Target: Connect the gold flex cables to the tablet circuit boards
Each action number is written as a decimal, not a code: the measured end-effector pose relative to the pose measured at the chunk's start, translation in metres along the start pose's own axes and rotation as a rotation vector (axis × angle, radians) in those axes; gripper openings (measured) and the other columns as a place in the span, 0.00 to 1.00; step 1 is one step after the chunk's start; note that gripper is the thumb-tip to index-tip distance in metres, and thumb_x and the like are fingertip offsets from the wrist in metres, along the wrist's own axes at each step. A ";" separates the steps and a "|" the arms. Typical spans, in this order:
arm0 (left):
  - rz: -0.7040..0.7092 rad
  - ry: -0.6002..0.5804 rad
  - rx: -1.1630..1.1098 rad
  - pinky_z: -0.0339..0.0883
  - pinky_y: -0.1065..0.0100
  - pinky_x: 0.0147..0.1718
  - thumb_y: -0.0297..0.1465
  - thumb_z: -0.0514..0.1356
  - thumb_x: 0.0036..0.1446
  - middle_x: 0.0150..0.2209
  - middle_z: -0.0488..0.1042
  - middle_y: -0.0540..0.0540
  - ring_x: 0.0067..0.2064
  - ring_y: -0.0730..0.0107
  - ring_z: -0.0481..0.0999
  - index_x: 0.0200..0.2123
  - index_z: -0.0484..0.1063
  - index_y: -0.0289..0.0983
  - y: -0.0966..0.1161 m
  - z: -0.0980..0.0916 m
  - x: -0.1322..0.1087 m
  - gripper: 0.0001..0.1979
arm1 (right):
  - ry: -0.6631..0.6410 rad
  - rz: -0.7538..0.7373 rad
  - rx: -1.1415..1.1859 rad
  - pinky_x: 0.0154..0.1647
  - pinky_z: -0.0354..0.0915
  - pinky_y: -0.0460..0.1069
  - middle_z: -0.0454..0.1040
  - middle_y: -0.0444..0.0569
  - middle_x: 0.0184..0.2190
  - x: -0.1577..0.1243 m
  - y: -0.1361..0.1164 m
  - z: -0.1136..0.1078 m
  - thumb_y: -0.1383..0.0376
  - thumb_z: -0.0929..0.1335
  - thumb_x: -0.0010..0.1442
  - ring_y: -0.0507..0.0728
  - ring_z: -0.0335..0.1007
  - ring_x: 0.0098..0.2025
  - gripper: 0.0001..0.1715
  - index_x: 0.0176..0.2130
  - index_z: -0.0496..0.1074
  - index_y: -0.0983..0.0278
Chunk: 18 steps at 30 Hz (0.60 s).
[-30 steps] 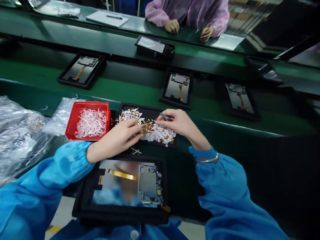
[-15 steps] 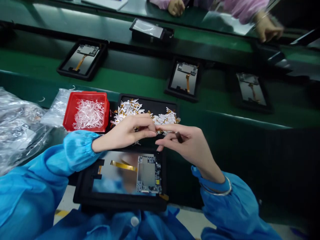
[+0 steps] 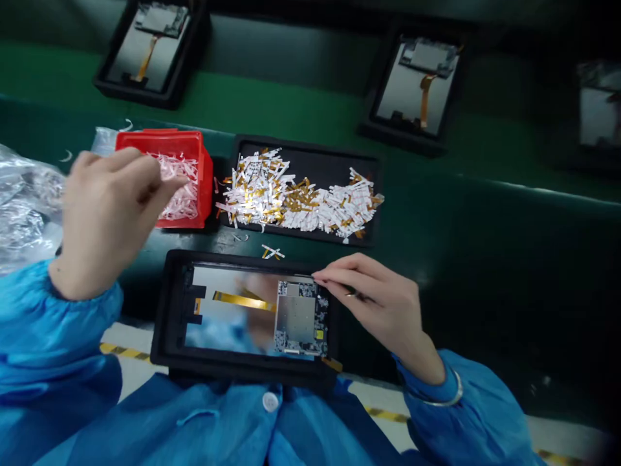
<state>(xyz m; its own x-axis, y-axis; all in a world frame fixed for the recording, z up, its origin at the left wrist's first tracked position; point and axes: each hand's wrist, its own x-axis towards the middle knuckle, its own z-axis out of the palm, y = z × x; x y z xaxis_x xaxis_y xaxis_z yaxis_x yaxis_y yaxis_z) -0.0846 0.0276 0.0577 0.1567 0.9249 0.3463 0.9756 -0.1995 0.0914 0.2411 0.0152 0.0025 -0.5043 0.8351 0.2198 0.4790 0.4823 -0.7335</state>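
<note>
My left hand (image 3: 109,220) hovers over the near left of a red box (image 3: 207,178) filled with clear whitish strips (image 3: 179,194). Its thumb and forefinger are pinched; whatever they hold is too small to make out. My right hand (image 3: 376,301) is closed, fingertips touching the upper right of the tablet assembly close to the circuit board (image 3: 297,318). A thin dark tool (image 3: 356,293), mostly hidden, shows between its fingers. The assembly has a mirror-like panel (image 3: 218,333) and a gold ribbon cable (image 3: 242,301), and lies in a black foam tray (image 3: 162,323).
A black tray (image 3: 334,162) holds a heap of white and gold strips (image 3: 301,200), with loose strips (image 3: 272,252) before it. More assemblies in black trays (image 3: 145,52) (image 3: 417,84) stand on the green conveyor (image 3: 281,97). Plastic bags (image 3: 29,213) lie at left.
My hands, together over the strip tray before, have parted. The left moved left to the red box; the right came down to the circuit board's corner. The view has tilted downward.
</note>
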 end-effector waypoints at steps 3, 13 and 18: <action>0.245 -0.136 -0.171 0.59 0.66 0.34 0.34 0.52 0.69 0.36 0.67 0.47 0.38 0.68 0.67 0.38 0.68 0.40 0.022 0.013 -0.011 0.08 | -0.074 -0.097 -0.233 0.28 0.68 0.44 0.80 0.48 0.37 -0.004 0.001 0.002 0.71 0.63 0.67 0.51 0.77 0.35 0.16 0.42 0.79 0.59; 0.431 -0.320 -0.512 0.67 0.63 0.39 0.34 0.53 0.69 0.41 0.71 0.42 0.42 0.64 0.69 0.44 0.73 0.38 0.065 0.049 -0.025 0.11 | -0.150 0.101 -0.191 0.24 0.67 0.46 0.80 0.48 0.33 0.004 -0.005 -0.001 0.56 0.59 0.71 0.50 0.72 0.24 0.20 0.39 0.76 0.59; 0.448 -0.331 -0.545 0.66 0.64 0.40 0.35 0.54 0.68 0.43 0.69 0.43 0.44 0.64 0.69 0.47 0.72 0.39 0.062 0.055 -0.026 0.10 | -0.146 0.119 -0.152 0.22 0.61 0.48 0.79 0.49 0.32 0.004 -0.003 0.004 0.51 0.57 0.71 0.50 0.68 0.22 0.25 0.40 0.76 0.60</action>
<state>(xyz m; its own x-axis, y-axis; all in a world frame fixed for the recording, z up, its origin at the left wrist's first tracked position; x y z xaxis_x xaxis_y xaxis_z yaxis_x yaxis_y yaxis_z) -0.0197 0.0085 0.0031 0.6397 0.7497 0.1695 0.6087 -0.6288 0.4839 0.2353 0.0157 0.0032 -0.5313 0.8465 0.0343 0.6380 0.4264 -0.6412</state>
